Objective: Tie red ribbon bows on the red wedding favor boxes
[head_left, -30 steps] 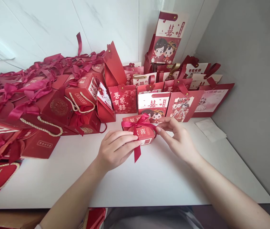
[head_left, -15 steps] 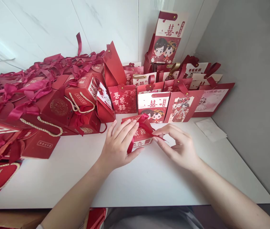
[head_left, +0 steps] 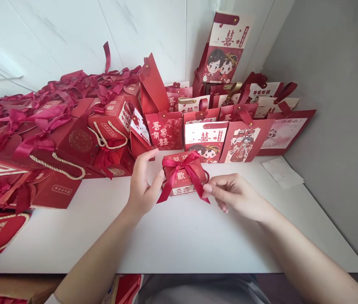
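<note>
A small red gift box [head_left: 183, 174] with printed characters sits on the white table in front of me. A dark red ribbon [head_left: 191, 169] is tied in a bow on top, its two tails hanging down the front. My right hand [head_left: 229, 193] pinches the right tail near its end between thumb and forefinger. On the box's left side, my left hand [head_left: 144, 185] stands with fingers apart and thumb close to the left tail; whether it touches the box I cannot tell.
Many red boxes with ribbon bows [head_left: 42, 122] are piled at the left. Upright red and white gift bags [head_left: 207, 139] stand behind the box. A folded white paper [head_left: 281, 172] lies at the right by the grey wall [head_left: 330, 105]. The table's front edge [head_left: 197, 273] runs near me.
My left hand has lifted off the top of the box and moved to its left side, uncovering the bow. My right hand, still pinching the ribbon tail, has drawn it down and toward me.
</note>
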A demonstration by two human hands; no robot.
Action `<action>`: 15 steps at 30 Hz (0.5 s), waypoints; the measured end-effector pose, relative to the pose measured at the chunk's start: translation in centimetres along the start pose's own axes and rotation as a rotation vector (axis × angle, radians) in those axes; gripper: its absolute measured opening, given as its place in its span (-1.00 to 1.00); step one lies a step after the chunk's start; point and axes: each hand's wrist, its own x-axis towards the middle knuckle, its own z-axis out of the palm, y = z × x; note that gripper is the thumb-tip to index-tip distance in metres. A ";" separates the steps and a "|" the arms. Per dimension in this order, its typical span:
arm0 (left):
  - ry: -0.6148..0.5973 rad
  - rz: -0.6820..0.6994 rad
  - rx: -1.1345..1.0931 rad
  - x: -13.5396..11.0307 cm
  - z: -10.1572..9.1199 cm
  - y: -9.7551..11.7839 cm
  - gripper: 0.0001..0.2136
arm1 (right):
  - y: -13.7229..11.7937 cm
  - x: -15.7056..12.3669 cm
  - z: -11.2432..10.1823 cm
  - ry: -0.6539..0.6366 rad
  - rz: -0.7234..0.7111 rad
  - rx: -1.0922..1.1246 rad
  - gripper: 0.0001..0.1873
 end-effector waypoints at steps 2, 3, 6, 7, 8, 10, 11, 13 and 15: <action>-0.007 -0.141 -0.074 0.3 0.2 -0.5 -0.61 | 0.1 0.1 -0.1 0.096 -0.023 -0.020 -0.51; -0.032 -0.197 -0.139 0.4 0.3 -0.7 -0.64 | 0.1 0.2 -0.1 0.153 -0.034 -0.028 -0.49; -0.101 -0.302 -0.336 0.6 0.7 -0.8 -0.71 | 0.4 0.6 0.2 0.300 -0.083 -0.063 -0.57; -0.104 -0.307 -0.365 0.6 0.8 -0.7 -0.73 | 0.5 0.7 0.4 0.338 -0.120 -0.087 -0.63; -0.099 -0.301 -0.376 0.6 0.9 -0.7 -0.76 | 0.7 0.8 0.5 0.363 -0.166 -0.117 -0.68; -0.087 -0.281 -0.365 0.6 1.0 -0.6 -0.81 | 1.1 1.0 0.8 0.353 -0.258 -0.179 -0.63; -0.086 -0.274 -0.356 0.6 0.9 -0.6 -0.84 | 1.2 1.1 0.9 0.327 -0.294 -0.203 -0.58; -0.102 -0.261 -0.348 0.6 0.7 -0.7 -0.85 | 1.5 1.1 1.1 0.272 -0.337 -0.230 -0.50; -0.135 -0.236 -0.351 0.6 0.5 -0.8 -0.84 | 1.6 1.1 1.2 0.241 -0.355 -0.240 -0.47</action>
